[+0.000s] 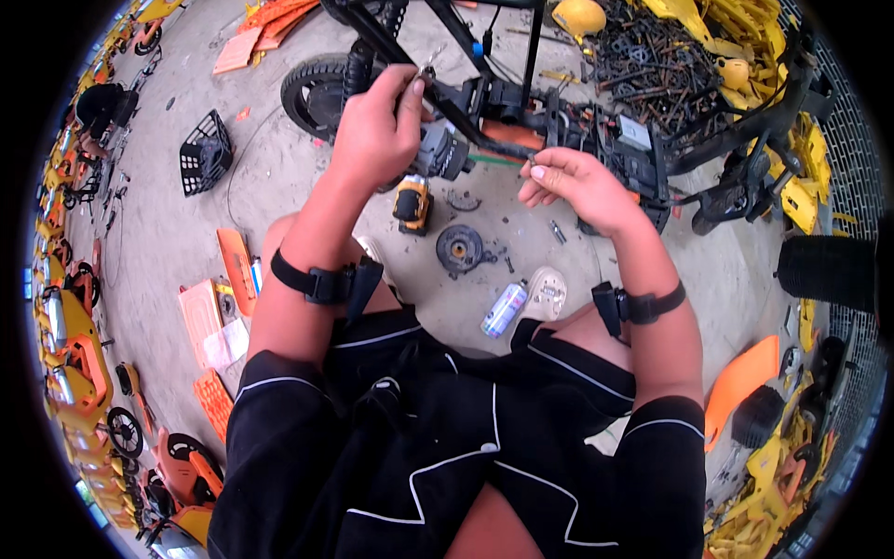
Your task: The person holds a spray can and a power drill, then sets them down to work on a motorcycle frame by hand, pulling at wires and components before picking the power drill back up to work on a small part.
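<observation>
My left hand [380, 130] is raised at the black vehicle frame [447, 110], its thumb and fingers pinched together. A thin, shiny metal piece [430, 61] shows at the fingertips; its kind is unclear. My right hand [585, 191] is lower, right of the grey motor-like part [441, 152]. Its thumb and forefinger close on something small and dark, too small to name. A yellow-and-black cordless power tool [413, 205] stands on the floor below my left hand. Near it lie a round dark drum-shaped part [461, 249] and a curved metal piece [463, 199].
A spray can [504, 309] lies by my shoe. The frame's wheel [315, 97] is at the upper left, and a black basket [206, 154] farther left. Dark metal parts [647, 70] are heaped at the upper right, beside yellow panels [759, 28]. Orange panels [740, 387] lie lower right.
</observation>
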Demonstrator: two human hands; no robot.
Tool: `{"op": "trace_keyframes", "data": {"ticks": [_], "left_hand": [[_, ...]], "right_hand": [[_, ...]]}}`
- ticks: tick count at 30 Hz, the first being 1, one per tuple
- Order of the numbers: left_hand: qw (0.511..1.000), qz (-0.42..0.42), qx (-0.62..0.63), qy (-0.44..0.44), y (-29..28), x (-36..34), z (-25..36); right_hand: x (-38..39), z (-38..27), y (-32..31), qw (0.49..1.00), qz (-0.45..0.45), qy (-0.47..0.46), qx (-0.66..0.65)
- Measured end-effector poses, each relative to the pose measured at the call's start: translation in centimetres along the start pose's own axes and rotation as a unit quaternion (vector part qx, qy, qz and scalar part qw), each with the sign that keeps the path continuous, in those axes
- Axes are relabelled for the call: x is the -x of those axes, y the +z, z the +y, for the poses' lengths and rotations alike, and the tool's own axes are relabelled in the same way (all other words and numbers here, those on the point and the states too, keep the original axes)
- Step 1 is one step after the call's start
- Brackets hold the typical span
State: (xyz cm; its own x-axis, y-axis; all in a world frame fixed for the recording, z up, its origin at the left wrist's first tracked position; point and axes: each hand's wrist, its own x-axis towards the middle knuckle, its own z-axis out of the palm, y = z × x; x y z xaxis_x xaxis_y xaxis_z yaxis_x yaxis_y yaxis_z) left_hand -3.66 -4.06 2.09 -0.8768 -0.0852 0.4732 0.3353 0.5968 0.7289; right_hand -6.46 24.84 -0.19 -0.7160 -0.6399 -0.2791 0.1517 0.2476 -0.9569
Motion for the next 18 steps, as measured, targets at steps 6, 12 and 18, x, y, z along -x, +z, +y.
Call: {"op": "trace_keyframes", "data": {"ticks": [6, 12, 18], "left_hand": [[1.000, -0.019, -0.002, 0.010, 0.5, 1.4, 1.1], [0.999, -0.028, 0.027, -0.011, 0.3, 3.1, 2.5], [0.979, -0.040, 0.170, -0.105, 0.3, 3.0, 2.9]], "right_hand": [[0.4, 3.2, -1.1, 0.977, 0.054, 0.152, 0.138], [1.4, 5.6, -0.6, 0.907, 0.143, 0.115, 0.378], [1.7, 4.1, -0.3, 0.957, 0.063, 0.035, 0.282]]}}
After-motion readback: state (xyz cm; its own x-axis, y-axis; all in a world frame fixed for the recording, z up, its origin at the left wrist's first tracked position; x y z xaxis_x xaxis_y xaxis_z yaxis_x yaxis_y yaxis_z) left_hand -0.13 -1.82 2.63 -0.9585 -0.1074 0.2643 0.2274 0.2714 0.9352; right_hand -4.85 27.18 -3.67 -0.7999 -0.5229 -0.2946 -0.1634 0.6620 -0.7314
